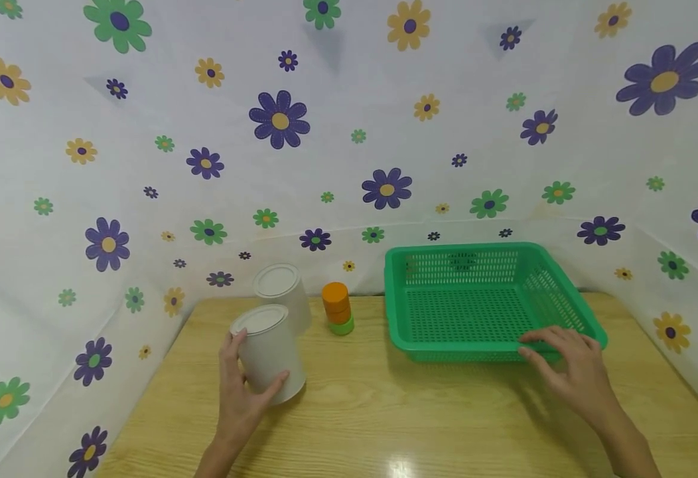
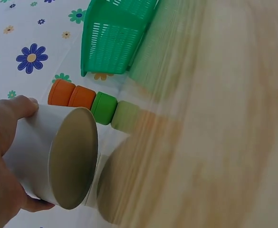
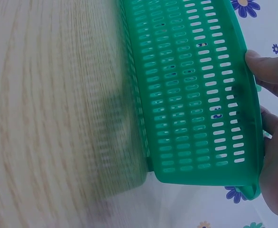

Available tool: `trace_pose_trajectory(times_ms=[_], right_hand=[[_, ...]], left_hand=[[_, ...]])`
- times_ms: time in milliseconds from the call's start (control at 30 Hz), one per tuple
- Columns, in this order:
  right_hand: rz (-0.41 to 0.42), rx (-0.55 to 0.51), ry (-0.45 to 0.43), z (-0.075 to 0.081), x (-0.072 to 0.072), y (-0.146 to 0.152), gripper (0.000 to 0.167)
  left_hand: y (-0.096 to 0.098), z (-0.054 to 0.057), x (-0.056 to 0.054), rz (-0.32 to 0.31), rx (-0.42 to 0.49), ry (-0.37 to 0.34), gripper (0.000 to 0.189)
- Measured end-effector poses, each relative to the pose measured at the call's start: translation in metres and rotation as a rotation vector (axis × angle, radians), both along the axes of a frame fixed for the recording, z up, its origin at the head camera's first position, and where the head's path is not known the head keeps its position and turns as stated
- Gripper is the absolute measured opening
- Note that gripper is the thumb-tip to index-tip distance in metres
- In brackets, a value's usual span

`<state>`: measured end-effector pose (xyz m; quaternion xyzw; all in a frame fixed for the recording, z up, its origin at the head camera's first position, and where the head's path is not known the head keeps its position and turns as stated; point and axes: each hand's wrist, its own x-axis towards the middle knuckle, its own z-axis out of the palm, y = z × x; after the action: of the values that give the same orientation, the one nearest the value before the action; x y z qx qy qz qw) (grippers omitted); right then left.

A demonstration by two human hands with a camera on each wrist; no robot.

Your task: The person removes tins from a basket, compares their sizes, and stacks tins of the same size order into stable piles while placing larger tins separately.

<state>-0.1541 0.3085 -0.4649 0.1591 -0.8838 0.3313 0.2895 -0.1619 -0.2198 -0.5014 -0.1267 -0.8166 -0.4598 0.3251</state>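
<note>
My left hand (image 1: 238, 392) grips a white cylindrical container (image 1: 271, 362) around its side. It is held mouth down and slightly tilted; the left wrist view shows its hollow inside (image 2: 74, 161) and a gap above the table. Just behind it is a second white cylindrical container (image 1: 298, 302), partly hidden. To their right stands a small stack with orange cups (image 1: 336, 302) on top of a green cup (image 1: 342, 324). My right hand (image 1: 576, 368) holds the near rim of a green plastic basket (image 1: 462, 346), thumb outside and fingers over the edge.
The wooden table (image 1: 355, 425) has a glossy, reflective top. A white cloth (image 1: 337, 86) printed with flowers hangs behind and along both sides. The basket, with slotted walls, stands at the back right near the cloth.
</note>
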Motion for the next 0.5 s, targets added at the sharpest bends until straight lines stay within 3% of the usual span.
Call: trace_pose_trajectory(times_ms=[267,500], right_hand=[[-0.007,-0.005,0.006,0.0016,-0.0012,0.0039,0.023],[0.004,-0.006,0.009,0.0023,-0.0010,0.0021,0.024]], left_hand=[[0.0020,0.0029,-0.0071,-0.062,0.084,-0.028,0.109],[-0.0054,0.0001,-0.0041,0.023,0.019,-0.022,0.113]])
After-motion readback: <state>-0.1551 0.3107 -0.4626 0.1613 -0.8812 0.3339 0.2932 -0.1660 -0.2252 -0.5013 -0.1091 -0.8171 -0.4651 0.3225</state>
